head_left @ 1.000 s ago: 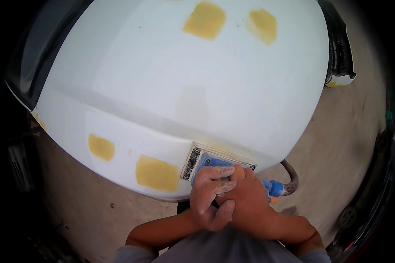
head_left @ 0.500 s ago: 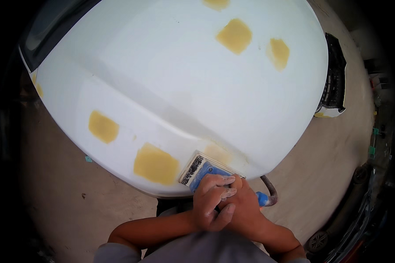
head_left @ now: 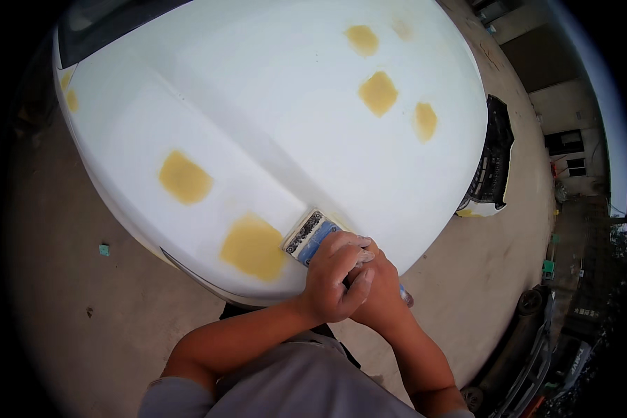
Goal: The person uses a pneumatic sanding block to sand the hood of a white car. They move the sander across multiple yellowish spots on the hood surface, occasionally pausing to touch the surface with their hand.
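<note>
On a white car hood (head_left: 272, 118) with yellowish filler patches (head_left: 251, 247), a blue-and-cream rectangular sander (head_left: 313, 235) rests flat near the front edge, just right of the largest patch. My right hand (head_left: 383, 296) grips the sander's top, which is mostly hidden beneath it. My left hand (head_left: 334, 279) lies over my right hand, its dusty fingers curled round it. A short bit of hose (head_left: 407, 296) shows past my right hand.
The dark windshield (head_left: 97, 21) is at upper left. A loose black-and-white bumper (head_left: 488, 160) lies on the concrete floor (head_left: 460, 279) right of the car. A dark car (head_left: 508, 355) stands at lower right, a building (head_left: 564, 146) beyond. A small green object (head_left: 104, 249) lies at left.
My view has shifted, showing more of the hood and the surroundings on the right. The sander and both hands appear higher in the picture, still together, and less hose shows.
</note>
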Available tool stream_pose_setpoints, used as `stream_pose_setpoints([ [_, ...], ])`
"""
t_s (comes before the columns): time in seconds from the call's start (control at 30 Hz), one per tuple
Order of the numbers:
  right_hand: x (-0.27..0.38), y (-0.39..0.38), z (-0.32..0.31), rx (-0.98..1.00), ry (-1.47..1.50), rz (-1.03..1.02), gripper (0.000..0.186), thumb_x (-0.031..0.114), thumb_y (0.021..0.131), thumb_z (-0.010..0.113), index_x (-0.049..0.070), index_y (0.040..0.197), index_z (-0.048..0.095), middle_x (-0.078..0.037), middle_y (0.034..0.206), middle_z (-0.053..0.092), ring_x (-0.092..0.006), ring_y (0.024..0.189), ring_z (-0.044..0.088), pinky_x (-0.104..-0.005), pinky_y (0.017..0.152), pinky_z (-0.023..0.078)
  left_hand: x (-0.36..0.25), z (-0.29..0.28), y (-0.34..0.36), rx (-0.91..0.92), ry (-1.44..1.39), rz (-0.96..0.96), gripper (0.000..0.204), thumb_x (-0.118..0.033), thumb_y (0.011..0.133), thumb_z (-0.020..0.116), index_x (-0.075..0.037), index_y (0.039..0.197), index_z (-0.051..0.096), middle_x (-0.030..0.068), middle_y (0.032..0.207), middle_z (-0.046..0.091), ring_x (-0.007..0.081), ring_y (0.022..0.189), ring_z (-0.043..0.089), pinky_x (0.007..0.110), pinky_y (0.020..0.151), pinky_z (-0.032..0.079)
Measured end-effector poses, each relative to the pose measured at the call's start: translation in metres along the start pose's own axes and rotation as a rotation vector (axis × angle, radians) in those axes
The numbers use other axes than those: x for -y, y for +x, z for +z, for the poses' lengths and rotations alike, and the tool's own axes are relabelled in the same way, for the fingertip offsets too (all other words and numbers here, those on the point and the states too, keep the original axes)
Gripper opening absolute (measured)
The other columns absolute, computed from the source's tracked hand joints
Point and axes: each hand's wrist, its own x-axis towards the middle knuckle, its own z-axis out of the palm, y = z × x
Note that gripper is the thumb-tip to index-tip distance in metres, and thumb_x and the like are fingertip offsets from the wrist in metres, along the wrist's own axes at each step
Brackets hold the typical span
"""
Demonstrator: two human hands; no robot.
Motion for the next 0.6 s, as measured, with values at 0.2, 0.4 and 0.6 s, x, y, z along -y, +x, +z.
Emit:
stream_pose_setpoints([
  [0.2,0.004,-0.005,0.011,-0.056,-0.050,0.012,0.035,0.022,0.077,0.076,0.011,0.111,0.071,-0.010,0.101,0.068,-0.0358,0.098,0.066,-0.0451,0.074,0.058,0.000,-0.014,-0.002,0.082,-0.037,0.010,0.027,-0.014,0.092,0.070,0.003,0.112,0.062,0.0244,0.123,0.062,0.0377,0.110,0.061,0.046,0.095,0.050],
  [0.4,0.017,0.039,-0.012,-0.136,-0.141,0.221,0.066,0.014,0.067,0.080,0.006,0.130,0.062,-0.015,0.102,0.063,-0.0359,0.089,0.067,-0.0443,0.076,0.057,-0.011,-0.111,0.089,0.000,0.240,0.152,0.022,-0.005,0.090,0.069,0.004,0.110,0.066,0.0197,0.131,0.061,0.0350,0.119,0.061,0.042,0.101,0.050],
  [0.6,-0.008,0.029,-0.012,-0.211,-0.221,0.158,0.068,0.015,0.065,0.078,0.005,0.131,0.063,-0.016,0.100,0.061,-0.0364,0.081,0.066,-0.0435,0.073,0.056,0.035,-0.265,0.087,-0.047,0.889,0.207,0.023,-0.004,0.089,0.070,0.001,0.110,0.063,0.0213,0.132,0.060,0.0405,0.124,0.056,0.048,0.103,0.048],
])
